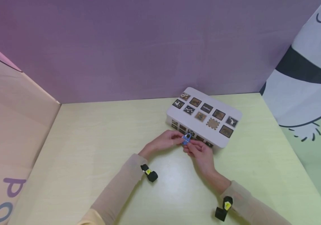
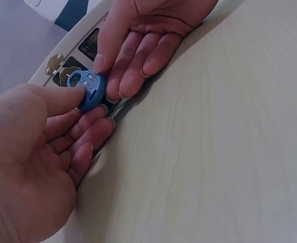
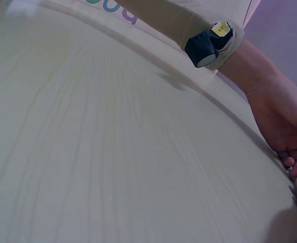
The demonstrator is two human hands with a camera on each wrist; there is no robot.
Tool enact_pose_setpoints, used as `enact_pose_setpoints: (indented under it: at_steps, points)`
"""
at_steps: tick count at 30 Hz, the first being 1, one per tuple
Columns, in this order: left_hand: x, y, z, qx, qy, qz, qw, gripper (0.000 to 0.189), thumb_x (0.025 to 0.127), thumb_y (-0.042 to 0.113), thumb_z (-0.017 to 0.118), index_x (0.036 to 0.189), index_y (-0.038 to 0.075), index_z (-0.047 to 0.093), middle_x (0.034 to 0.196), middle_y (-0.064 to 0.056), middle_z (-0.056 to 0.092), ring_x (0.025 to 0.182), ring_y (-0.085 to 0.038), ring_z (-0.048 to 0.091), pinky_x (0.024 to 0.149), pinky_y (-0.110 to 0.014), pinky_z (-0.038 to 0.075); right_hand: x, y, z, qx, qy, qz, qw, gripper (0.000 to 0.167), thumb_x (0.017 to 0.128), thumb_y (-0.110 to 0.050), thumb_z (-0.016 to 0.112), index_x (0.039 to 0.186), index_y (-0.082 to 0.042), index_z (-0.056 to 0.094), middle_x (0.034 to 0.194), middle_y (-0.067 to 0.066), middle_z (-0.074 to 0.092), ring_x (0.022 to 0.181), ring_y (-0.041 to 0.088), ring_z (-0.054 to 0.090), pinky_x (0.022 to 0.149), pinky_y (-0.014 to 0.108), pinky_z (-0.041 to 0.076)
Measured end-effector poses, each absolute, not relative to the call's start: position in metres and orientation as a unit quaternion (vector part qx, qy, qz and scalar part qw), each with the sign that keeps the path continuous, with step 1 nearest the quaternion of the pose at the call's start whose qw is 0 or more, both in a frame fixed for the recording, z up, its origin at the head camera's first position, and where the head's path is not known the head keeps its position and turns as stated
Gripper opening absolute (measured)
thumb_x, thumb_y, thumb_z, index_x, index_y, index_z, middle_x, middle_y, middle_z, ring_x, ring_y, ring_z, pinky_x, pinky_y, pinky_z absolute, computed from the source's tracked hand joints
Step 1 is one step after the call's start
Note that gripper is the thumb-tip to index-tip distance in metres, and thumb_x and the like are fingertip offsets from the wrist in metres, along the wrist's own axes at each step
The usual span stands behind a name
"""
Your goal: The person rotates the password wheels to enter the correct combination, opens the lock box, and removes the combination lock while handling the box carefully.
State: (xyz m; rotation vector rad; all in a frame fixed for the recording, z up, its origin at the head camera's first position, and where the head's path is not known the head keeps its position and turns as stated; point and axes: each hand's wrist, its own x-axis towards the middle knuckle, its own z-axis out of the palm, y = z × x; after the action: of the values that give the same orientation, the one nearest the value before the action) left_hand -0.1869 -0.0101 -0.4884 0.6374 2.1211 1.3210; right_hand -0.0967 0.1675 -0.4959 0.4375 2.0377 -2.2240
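A small blue combination padlock with number dials hangs at the front side of a white box printed with small square pictures. Its shackle appears to pass through the brass latch on the box, though the fit is partly hidden. My left hand pinches one edge of the padlock, thumb on its face and fingers behind. From the other side, my right hand pinches it between thumb and fingers. In the right wrist view the padlock is out of sight; the left hand shows at the right edge.
The box sits skewed on a pale wood-grain table, close to a purple back wall. Printed panels stand at left and right. Each wrist bears a black camera on a strap over a beige sleeve.
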Motion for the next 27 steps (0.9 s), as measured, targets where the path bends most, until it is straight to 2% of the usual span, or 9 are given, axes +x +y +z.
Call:
enact_pose_setpoints:
  at_steps: [16,27]
  points:
    - [-0.1849,-0.0078,-0.4877,0.223,0.805,0.477,0.273,0.032,0.106,0.029,0.057,0.124,0.006,0.068,0.113,-0.004,0.071,0.104,-0.014,0.063,0.1,-0.033,0.051,-0.0965,0.1664,-0.4941,0.148,0.667,-0.728,0.05,0.029,0.102,-0.002,0.061,0.127,0.011,0.057,0.109,0.023,0.074,0.085,0.013,0.075,0.083,0.024,0.061]
    - [-0.1843,-0.0079,-0.4855,0.228,0.804,0.48,0.268,0.032,0.106,0.03,0.057,0.122,0.005,0.069,0.112,-0.005,0.071,0.103,-0.015,0.063,0.099,-0.033,0.051,-0.0971,0.1659,-0.4946,0.153,0.667,-0.727,0.049,0.028,0.101,-0.001,0.061,0.127,0.01,0.057,0.104,0.018,0.076,0.084,0.013,0.075,0.083,0.026,0.061]
